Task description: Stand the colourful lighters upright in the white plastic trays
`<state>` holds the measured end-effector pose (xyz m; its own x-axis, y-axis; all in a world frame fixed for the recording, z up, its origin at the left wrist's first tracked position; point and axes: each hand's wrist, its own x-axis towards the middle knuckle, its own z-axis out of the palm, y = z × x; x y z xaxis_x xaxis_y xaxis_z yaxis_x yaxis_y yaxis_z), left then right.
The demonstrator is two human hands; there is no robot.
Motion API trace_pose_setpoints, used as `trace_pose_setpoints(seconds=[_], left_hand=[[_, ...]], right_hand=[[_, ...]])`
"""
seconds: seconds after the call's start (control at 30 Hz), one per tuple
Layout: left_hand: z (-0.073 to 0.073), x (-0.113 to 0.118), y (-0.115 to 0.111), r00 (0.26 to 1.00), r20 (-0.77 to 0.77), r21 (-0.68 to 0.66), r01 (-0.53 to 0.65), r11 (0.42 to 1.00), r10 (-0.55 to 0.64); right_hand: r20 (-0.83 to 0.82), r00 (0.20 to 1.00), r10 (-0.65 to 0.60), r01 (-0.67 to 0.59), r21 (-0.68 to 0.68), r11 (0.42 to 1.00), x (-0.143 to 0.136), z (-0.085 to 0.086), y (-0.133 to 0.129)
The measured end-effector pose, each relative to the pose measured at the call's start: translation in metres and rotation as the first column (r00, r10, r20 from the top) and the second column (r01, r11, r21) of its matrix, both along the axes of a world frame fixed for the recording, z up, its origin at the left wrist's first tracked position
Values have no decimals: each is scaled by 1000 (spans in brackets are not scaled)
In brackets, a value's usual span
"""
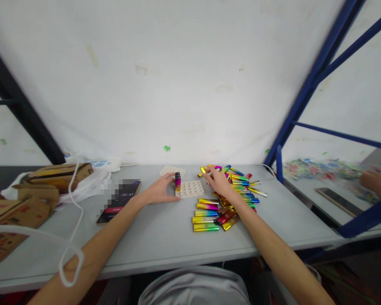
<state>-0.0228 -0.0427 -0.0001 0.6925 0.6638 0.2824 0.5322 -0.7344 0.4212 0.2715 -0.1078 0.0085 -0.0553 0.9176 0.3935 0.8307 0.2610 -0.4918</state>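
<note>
A pale tray (192,189) with rows of small holes lies on the table. One purple and gold lighter (178,184) with a black top stands upright at its left end. My left hand (160,189) curves round that end, thumb at the front corner and fingers behind, gripping the tray beside the lighter. My right hand (218,180) reaches over the far left of a heap of shiny lighters (225,208). Its fingertips are closed on a gold lighter (203,170). The palm and forearm hide part of the heap.
A second pale tray (172,170) lies behind. On the left are a phone (122,201), cardboard boxes (60,178) and a white cable (79,203). A blue frame (292,114) rises at the right; beyond it lie another phone (338,201) and a person's hand (376,183).
</note>
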Motion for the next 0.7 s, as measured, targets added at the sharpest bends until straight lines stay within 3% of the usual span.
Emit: trace_pose_setpoints(seconds=[0.2,0.43,0.57,0.7], left_hand=[[-4,8,-7,999,3,2,-34,999,34],[-13,20,-11,998,64,21,-18,1000,16],[-14,25,-14,997,72,30,-13,999,11],[-14,29,-18,997,68,13,-21,1000,20]], right_hand=[[-244,968,67,-44,100,994,-5,-5,7],[-560,819,124,-120,45,992,-19,-10,10],[-669,714,206,-276,2,961,-30,-5,1],[-689,709,150,-279,-78,957,-37,-3,-3]])
